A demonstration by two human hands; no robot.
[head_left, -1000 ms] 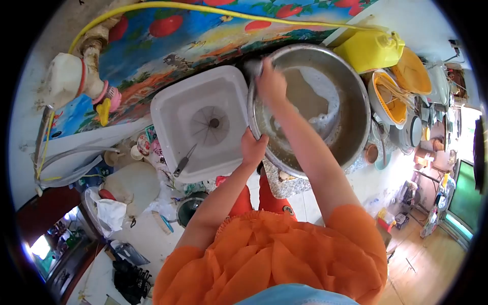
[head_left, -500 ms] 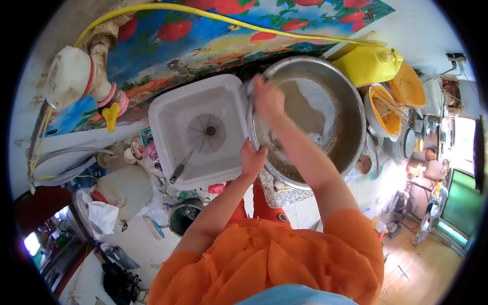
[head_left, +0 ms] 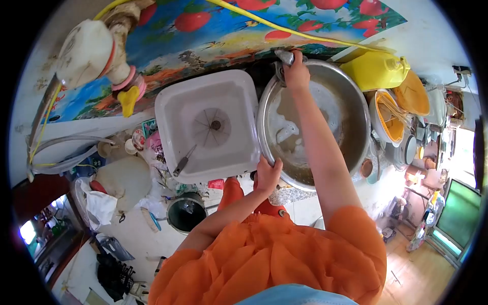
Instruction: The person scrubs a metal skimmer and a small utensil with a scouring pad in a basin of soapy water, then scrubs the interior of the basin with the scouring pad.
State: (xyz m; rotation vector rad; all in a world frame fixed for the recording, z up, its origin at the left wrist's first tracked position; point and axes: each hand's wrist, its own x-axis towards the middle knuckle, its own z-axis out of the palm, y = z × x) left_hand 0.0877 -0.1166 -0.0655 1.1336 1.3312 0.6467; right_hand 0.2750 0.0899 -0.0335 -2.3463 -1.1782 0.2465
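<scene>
A large round metal basin [head_left: 362,109] holds cloudy, foamy water. My left hand [head_left: 268,175] is closed on the basin's lower left rim, thumb up. At the basin's upper left rim, my right hand [head_left: 297,73] is closed around a grey cloth [head_left: 285,57] that sticks out past the fingers. Left of the basin, close beside it, stands a white square sink [head_left: 170,122] with a drain. A knife [head_left: 184,161] with a dark handle lies inside its lower left corner.
A yellow jug [head_left: 373,70] stands behind the basin at the right, near a white bowl [head_left: 378,119] with an orange strainer. A yellow hose [head_left: 284,29] crosses the painted wall. A dark bucket [head_left: 187,213] sits on the floor, and a valve with a yellow handle [head_left: 128,100] is at the left.
My right hand has moved up and right along the basin's rim with the cloth. My left hand stays on the rim. The foam in the water has shifted, and the view has moved slightly.
</scene>
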